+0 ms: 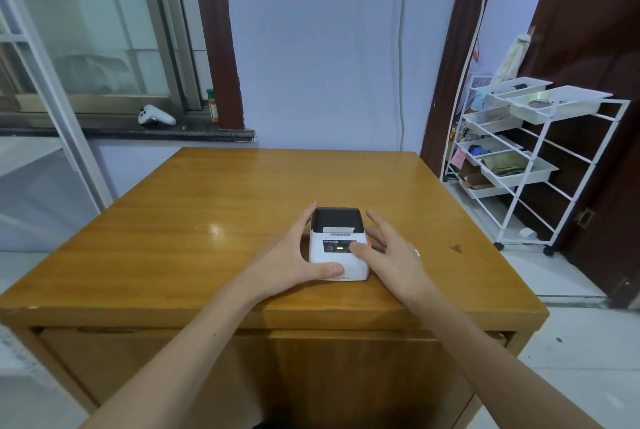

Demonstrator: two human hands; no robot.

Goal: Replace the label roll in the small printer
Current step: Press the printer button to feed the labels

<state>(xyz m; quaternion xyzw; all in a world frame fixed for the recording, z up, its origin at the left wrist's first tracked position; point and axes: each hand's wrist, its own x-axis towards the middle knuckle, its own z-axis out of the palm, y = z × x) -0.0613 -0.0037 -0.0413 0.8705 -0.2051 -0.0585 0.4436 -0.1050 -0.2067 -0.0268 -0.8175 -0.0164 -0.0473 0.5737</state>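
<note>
A small white label printer (337, 257) with a black lid sits near the front middle of the wooden table (207, 207). Its lid is closed, a strip of white label shows at the slot, and a green light glows on its front panel. My left hand (294, 255) cups the printer's left side, thumb lying on its front lower corner, fingers along the side. My right hand (388, 252) is against the right side, fingers spread, thumb resting on the front panel beside the light. An orange tab peeks out on the right side. No spare label roll is in view.
A white wire trolley (540, 151) with trays of odds and ends stands to the right of the table, in front of a dark door. On the window sill at the back left lie a white controller (156, 116) and a small jar (212, 104).
</note>
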